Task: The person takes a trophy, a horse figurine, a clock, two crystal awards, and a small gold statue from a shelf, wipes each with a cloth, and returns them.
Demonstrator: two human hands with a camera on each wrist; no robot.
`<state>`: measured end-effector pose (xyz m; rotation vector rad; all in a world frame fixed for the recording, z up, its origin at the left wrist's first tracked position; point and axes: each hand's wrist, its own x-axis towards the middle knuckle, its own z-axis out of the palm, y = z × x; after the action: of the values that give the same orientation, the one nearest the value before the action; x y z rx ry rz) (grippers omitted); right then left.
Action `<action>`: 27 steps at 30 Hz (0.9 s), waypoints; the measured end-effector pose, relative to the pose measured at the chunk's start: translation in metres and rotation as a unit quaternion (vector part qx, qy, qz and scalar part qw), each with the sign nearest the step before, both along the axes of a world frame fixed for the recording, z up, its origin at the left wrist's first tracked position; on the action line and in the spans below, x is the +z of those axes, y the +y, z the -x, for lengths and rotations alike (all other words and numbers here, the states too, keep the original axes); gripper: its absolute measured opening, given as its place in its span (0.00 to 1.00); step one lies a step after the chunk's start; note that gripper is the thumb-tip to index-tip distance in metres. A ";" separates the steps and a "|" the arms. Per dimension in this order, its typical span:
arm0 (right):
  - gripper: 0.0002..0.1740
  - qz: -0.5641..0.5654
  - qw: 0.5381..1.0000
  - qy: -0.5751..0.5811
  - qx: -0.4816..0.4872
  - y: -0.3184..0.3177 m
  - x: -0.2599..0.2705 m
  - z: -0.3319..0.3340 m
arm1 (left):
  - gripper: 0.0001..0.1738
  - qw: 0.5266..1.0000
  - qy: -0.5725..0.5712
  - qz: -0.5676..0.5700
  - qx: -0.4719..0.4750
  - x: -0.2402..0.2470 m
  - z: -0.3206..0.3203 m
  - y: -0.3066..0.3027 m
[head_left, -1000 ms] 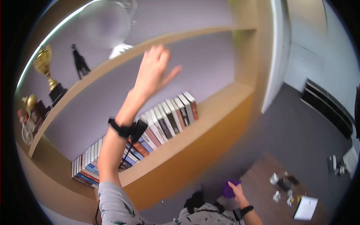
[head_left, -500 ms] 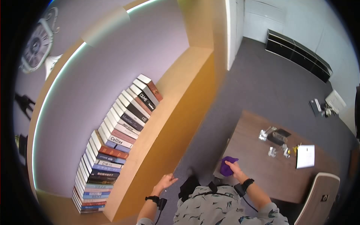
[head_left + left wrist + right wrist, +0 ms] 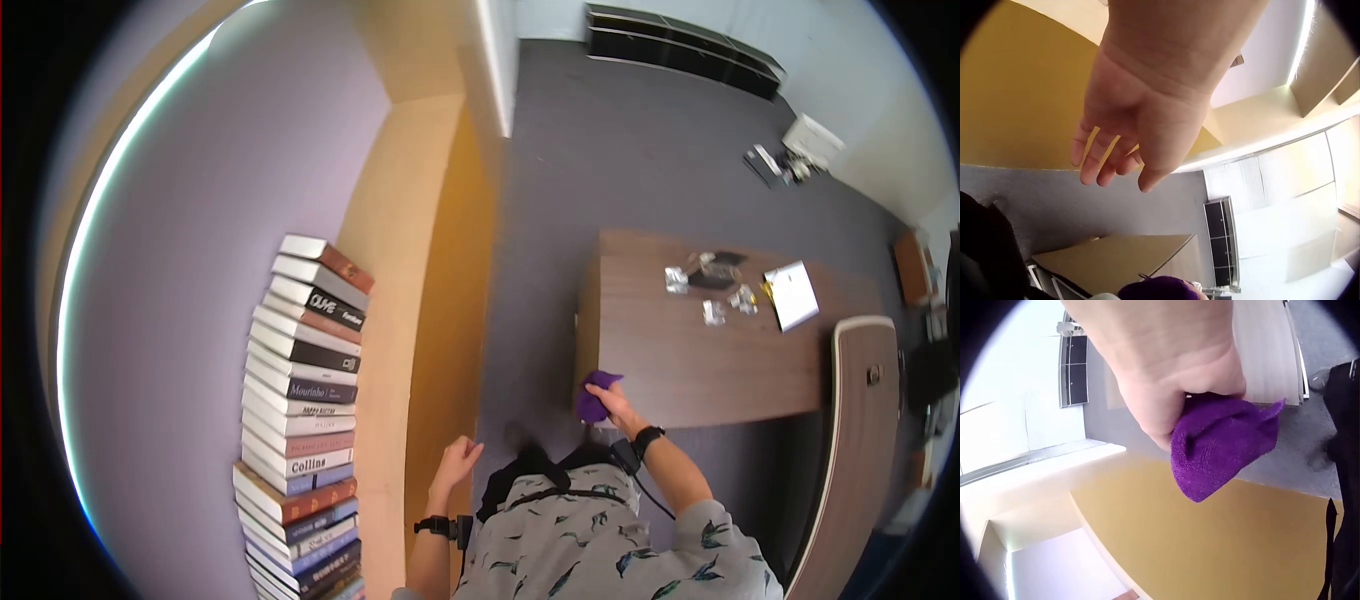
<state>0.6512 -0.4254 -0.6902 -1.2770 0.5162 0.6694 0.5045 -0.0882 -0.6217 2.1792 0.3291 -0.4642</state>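
Clamping purple cloth (image 3: 1225,450): right fingers (image 3: 1161,428) | left fingers (image 3: 1107,170): apart | book titles (image 3: 309,465): head view only

Books (image 3: 322,386) in a row on the shelf (image 3: 390,400) at left, worktop (image 3: 690,370) at right, tablet (image 3: 792,296) on it, chair (image 3: 862,440) beside it

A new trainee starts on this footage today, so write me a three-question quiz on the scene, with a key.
1. True or false: the left hand is gripping a book.
2. Multiple choice: what colour is the cloth in the right hand?
a) green
b) purple
c) white
3. Fill in the blank: in the row of books, one white spine bears a name that begins with C: ____.

Key: 1. False; 2. b; 3. Collins
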 end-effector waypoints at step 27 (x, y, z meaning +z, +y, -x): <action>0.31 0.428 0.896 -0.097 -0.073 -0.054 -0.044 -0.190 | 0.17 0.960 0.008 0.028 -0.278 -0.001 -0.431 -0.028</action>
<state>0.8412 -0.4799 -0.7345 -2.0798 0.7718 0.1556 0.9354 -0.1166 -0.6224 2.1962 -0.2998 -0.7882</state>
